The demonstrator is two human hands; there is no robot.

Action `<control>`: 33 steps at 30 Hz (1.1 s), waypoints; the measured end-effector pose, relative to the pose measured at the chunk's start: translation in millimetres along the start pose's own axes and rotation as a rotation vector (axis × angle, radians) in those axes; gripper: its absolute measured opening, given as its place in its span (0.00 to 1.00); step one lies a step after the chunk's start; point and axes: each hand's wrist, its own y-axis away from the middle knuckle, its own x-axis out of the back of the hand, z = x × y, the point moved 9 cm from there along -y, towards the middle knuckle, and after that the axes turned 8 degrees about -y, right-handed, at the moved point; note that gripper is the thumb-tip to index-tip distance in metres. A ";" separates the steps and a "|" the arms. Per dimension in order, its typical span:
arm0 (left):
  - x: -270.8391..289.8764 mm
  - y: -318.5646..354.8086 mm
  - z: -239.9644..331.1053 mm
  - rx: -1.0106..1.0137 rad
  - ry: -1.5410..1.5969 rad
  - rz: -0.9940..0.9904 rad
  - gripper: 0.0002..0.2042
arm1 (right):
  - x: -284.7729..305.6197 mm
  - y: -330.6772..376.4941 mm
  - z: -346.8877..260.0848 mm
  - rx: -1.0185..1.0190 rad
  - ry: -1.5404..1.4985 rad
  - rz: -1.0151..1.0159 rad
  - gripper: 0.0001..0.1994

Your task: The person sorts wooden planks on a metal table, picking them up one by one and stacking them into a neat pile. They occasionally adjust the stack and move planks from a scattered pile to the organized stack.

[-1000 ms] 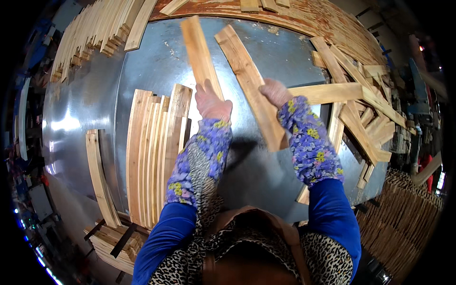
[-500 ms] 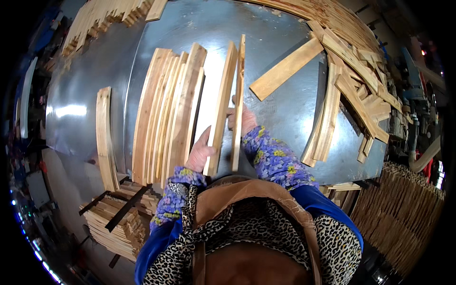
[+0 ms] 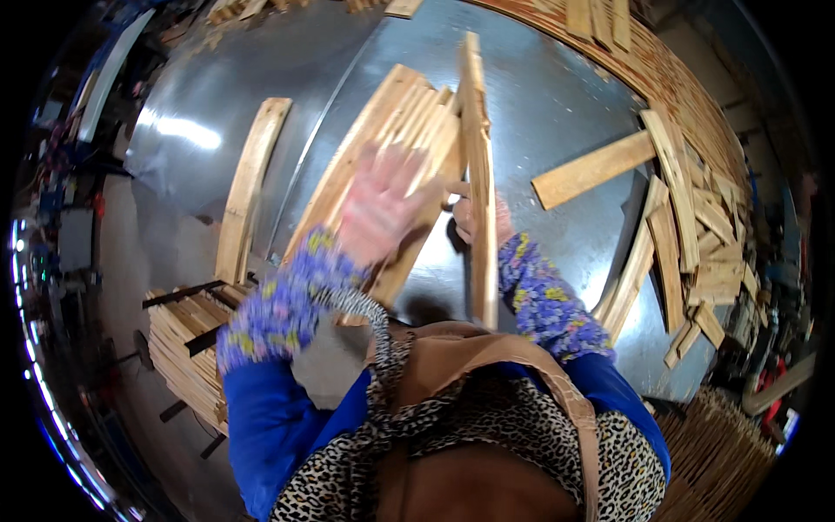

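Note:
A wooden board (image 3: 477, 165) stands on its narrow edge in front of me, pointing away across the metal table (image 3: 539, 96). My right hand (image 3: 490, 215) grips it about midway, with part of the fingers hidden behind the board. My left hand (image 3: 383, 204), slightly blurred, is spread flat with fingers apart over a row of boards (image 3: 370, 130) lying side by side to the left. I cannot tell whether its palm touches them. A single board (image 3: 252, 187) lies farther left, and another board (image 3: 591, 170) lies slanted to the right.
A loose heap of wooden pieces (image 3: 713, 235) covers the table's right side. Stacked boards (image 3: 183, 339) sit on dark bars at lower left. More slats (image 3: 731, 452) stand at lower right. A large wooden panel (image 3: 557, 35) runs along the far edge.
My left hand has let go of a board and now spreads over the row at left. My right hand still holds the upright board. The view has turned.

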 end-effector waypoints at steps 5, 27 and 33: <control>-11.6 -24.5 -40.5 -0.642 0.052 -0.082 0.27 | -66.2 6.9 66.0 -0.701 -0.206 -0.341 0.30; -171.1 -111.9 25.3 0.399 0.467 -0.058 0.27 | 189.4 332.6 -395.6 0.247 2.037 1.446 0.45; -271.0 -144.9 220.0 0.309 0.157 -0.481 0.47 | 203.5 289.3 -430.1 -0.009 1.959 1.072 0.49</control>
